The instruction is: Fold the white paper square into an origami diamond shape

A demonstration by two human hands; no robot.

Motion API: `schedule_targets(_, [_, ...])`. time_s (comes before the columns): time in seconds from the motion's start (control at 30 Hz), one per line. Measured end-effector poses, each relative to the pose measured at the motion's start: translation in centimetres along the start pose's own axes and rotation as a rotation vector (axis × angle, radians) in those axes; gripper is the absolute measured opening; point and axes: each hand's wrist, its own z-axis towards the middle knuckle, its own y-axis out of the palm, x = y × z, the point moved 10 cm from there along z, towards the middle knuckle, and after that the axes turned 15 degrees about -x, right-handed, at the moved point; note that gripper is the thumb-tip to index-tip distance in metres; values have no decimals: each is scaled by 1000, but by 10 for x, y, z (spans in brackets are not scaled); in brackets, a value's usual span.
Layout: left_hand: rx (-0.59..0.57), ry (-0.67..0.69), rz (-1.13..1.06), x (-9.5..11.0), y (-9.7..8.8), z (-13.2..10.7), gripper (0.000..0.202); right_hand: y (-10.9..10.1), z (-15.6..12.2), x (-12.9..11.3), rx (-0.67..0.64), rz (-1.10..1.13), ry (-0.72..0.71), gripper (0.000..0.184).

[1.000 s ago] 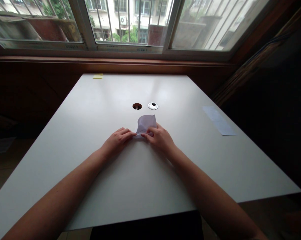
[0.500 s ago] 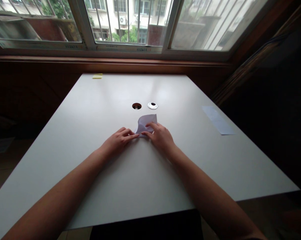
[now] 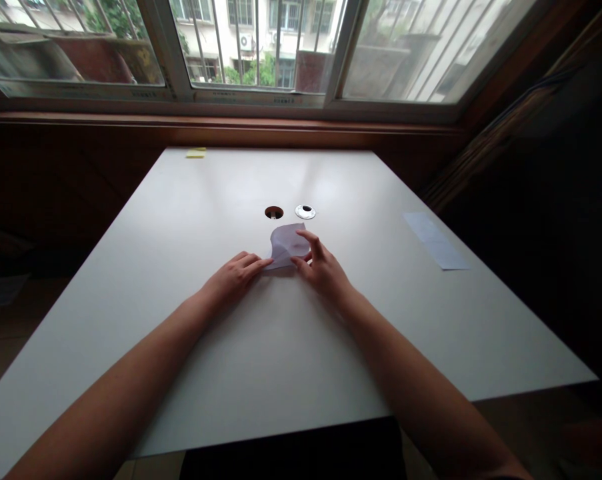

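A small sheet of white paper (image 3: 285, 243) is partly folded, its upper flap curling up off the table. My left hand (image 3: 238, 272) pins the paper's lower left corner against the table between its fingertips. At the right side of the sheet, my right hand (image 3: 323, 267) has its thumb at the lower edge and its index finger raised along the flap. The other fingers of my right hand are bent in by the paper's edge and partly hidden.
The white table (image 3: 261, 353) has a round hole (image 3: 274, 213) beyond the paper, with a silver ring-shaped cover (image 3: 305, 212) beside it. Another paper strip (image 3: 435, 241) lies near the right edge. Yellow sticky notes (image 3: 196, 153) are at the far left, below a barred window (image 3: 261, 47).
The flap has shifted slightly left and away from me. My right index finger has lifted and straightened along it, while my left hand has slid slightly left on the corner.
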Motion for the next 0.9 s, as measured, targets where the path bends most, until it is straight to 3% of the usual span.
schedule_targets(0.2, [25,-47,-104,-8,-3,0,35,3,2,13,-23,186,42,86])
schedule_targets(0.3, [40,-45,-137,-9,-4,0,35,0,2,20,-10,200,82,92])
schedule_targets(0.53, [27,-40,-172,-8,-5,-1,39,1,6,28,24,142,118,80])
schedule_targets(0.73, [29,21,-9,5,-2,0,47,6,10,21,54,53,58,70])
schedule_targets(0.9, [0,-17,115,11,1,4,45,5,10,23,81,46,68,73])
